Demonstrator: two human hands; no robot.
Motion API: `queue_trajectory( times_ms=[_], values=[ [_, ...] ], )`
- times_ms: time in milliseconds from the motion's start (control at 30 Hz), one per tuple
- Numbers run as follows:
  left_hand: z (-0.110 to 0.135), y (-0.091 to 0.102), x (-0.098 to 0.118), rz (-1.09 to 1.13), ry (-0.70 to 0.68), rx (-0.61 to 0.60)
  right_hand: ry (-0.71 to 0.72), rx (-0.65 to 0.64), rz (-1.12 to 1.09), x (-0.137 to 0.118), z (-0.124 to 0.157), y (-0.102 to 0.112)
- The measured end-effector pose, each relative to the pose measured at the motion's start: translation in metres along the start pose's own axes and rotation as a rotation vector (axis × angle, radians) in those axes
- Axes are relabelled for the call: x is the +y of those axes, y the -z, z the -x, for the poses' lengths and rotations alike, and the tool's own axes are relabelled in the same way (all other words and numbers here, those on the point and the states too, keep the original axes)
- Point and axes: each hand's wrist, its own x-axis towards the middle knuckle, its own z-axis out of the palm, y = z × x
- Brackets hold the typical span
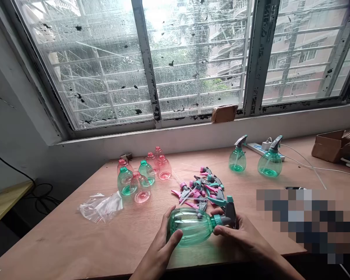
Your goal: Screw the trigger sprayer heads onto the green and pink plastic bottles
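A green see-through spray bottle (pixel 191 225) lies sideways between my hands above the table's front part. My left hand (pixel 166 239) is wrapped round its rounded base end. With my right hand (pixel 233 231) I grip the collar and the grey-and-teal trigger head (pixel 229 212), which sits on the bottle's neck. Just beyond the bottle is a pile of loose trigger heads (pixel 198 190) in pink, teal and grey, some with clear tubes. Farther left stand several open bottles without heads, among them a pink bottle (pixel 164 168) and a green bottle (pixel 127 182).
Two green bottles with heads, a smaller-looking one (pixel 237 159) and a nearer one (pixel 270 163), stand at the back right by a white power strip (pixel 258 149). A crumpled plastic bag (pixel 100 208) lies left. An open cardboard box (pixel 328 146) is far right.
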Motion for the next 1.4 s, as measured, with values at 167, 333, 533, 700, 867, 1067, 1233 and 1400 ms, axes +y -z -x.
queue_trajectory(
  times_ms=[167,333,533,700,867,1067,1233,1400],
  values=[
    [0.001,-0.001,0.004,0.015,0.026,0.026,-0.044,0.042,-0.071,0.002,0.001,-0.002],
    [0.000,0.001,0.005,0.044,0.019,0.028,-0.043,0.022,-0.151,0.002,0.003,-0.006],
    [0.001,0.002,0.003,0.054,0.013,-0.016,-0.001,0.067,-0.080,0.007,0.003,-0.005],
    [0.001,-0.001,-0.002,0.113,-0.007,-0.122,-0.022,0.122,-0.138,0.009,0.003,-0.006],
    [-0.005,-0.002,-0.012,-0.041,-0.036,-0.112,-0.054,0.114,-0.207,0.010,0.002,-0.009],
    [-0.005,0.001,-0.017,-0.084,-0.102,-0.160,-0.028,0.064,-0.179,0.003,0.002,-0.010],
    [0.002,0.002,-0.005,-0.020,-0.047,-0.137,-0.025,0.048,-0.211,0.001,0.002,-0.009],
    [0.001,0.001,-0.006,0.007,-0.053,-0.093,-0.018,0.065,-0.158,0.005,0.002,-0.007]
  ],
)
